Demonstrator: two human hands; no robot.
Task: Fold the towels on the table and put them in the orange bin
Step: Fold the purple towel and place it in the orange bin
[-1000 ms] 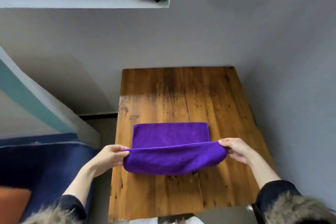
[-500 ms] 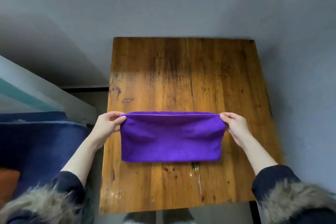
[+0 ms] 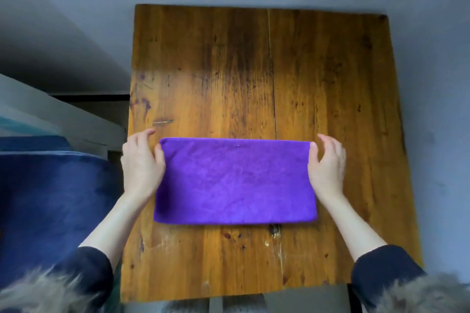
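Note:
A purple towel (image 3: 235,181) lies flat on the wooden table (image 3: 254,71), folded in half into a wide rectangle. My left hand (image 3: 141,162) is at the towel's far left corner, its thumb touching the edge and its fingers loosely spread above the table. At the far right corner my right hand (image 3: 328,162) mirrors it, thumb against the edge and fingers relaxed. Neither hand grips the cloth. No orange bin is in view.
A dark blue cushioned seat (image 3: 50,211) stands left of the table, with a white ledge (image 3: 63,114) behind it. Grey walls (image 3: 432,84) close in at the back and right. Bare wood shows beyond and in front of the towel.
Both hands carried the towel's near edge over to the far edge, laid it flat and loosened their pinch. My view tilted down, and the window and orange patch left the frame.

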